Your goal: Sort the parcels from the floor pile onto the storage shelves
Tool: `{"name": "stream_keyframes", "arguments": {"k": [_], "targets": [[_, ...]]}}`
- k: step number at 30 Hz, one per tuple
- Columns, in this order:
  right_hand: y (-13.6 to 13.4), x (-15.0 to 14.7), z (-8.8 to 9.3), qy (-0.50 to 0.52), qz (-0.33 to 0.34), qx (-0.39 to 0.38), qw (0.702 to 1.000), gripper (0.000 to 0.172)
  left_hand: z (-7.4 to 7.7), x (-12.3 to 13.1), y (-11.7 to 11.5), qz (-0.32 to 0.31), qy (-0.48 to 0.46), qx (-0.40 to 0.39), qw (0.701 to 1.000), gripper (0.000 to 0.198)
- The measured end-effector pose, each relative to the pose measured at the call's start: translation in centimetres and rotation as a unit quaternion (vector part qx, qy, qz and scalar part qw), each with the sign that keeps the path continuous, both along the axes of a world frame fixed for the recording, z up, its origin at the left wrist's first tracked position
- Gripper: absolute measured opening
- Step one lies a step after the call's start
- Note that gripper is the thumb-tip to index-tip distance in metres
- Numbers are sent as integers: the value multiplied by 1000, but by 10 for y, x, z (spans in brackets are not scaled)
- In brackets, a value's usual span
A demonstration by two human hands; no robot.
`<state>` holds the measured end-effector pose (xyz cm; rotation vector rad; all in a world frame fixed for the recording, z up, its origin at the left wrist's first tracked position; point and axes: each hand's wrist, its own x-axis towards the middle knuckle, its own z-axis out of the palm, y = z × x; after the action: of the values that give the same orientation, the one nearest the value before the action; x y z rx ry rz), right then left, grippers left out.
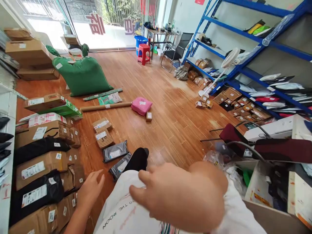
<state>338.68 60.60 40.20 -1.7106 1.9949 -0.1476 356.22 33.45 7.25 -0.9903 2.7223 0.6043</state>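
My left hand (92, 188) hangs low by the row of parcels on the left, its fingers loosely apart and nothing in them. Closest to it are a black-wrapped parcel (55, 188) and a grey plastic mailer (119, 166), which lies partly behind my leg. In front of my white shirt is my right hand (168, 188), large and a little blurred. Its visible fingers are apart and no object shows in it. Further up the floor lie another grey mailer (115, 152), two small cardboard boxes (104, 139), and a pink parcel (141, 106) touching a long cardboard tube (109, 106).
A full green sack (83, 74) stands back left beside stacked cartons (29, 53). Blue shelving (236, 31) with mailers and boxes lines the right wall, near a white fan (227, 61). A maroon chair (273, 148) and an open-topped container (254, 182) are close on my right.
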Motion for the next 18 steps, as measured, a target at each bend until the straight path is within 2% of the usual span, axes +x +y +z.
{"name": "stream_keyframes", "arguments": {"k": [2,5,7,9,11,13,14,16,18], "targets": [[-25,-48,-4,51,18,22,998,41,-25,-29,-22,-7,-55,16,998,49],[-73,-128,-29,71,0,29,997,46,-63,-73,-62,-1,-109,31,994,50],[-112,-188,-58,29,9,20,999,48,-85,-103,-93,19,-113,37,993,52],[-154,-252,-96,-29,8,25,999,53,-105,-134,-126,51,-107,42,992,54],[-191,-315,-143,-61,-62,51,995,58,-120,-170,-158,82,-113,47,989,53],[-214,-373,-194,-39,-196,84,976,59,-128,-213,-185,90,-142,56,984,52],[-217,-399,-219,-19,-267,113,957,55,-129,-239,-196,85,-160,62,982,51],[-205,-446,-265,-7,-363,182,914,53,-122,-298,-216,61,-182,74,979,52],[-172,-488,-303,-48,-427,221,875,53,-108,-369,-233,23,-185,81,979,52]]}}
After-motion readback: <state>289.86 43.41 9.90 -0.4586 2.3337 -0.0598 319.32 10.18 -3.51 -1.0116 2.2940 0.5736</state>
